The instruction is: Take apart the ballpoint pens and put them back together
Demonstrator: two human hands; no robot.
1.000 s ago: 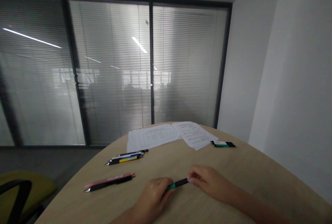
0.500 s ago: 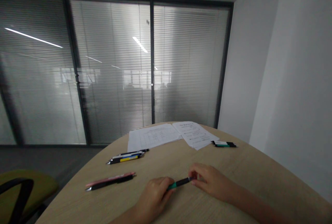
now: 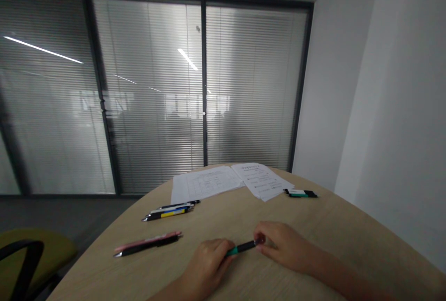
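Low over the front of the wooden table (image 3: 278,254), a green and black pen (image 3: 245,246) spans the gap between my two hands. My left hand (image 3: 211,260) is closed around its green barrel. The fingers of my right hand (image 3: 275,240) pinch the tip end on the right; the exact tip is hidden by the fingertips. Left of my hands lie a pink pen (image 3: 153,239) and a black pen (image 3: 148,246), side by side. Farther back is a group of several pens (image 3: 170,212), one of them with a yellow barrel.
Two printed sheets, a left sheet (image 3: 205,185) and a right sheet (image 3: 263,182), lie at the table's far edge. Green and white pens (image 3: 300,193) rest beside them. A yellow-green chair (image 3: 55,250) stands at left. Glass panels with blinds (image 3: 160,106) rise behind.
My right fingers have shifted very slightly around the pen's tip end. My left hand keeps its grip on the barrel, and the pens on the table stay where they were.
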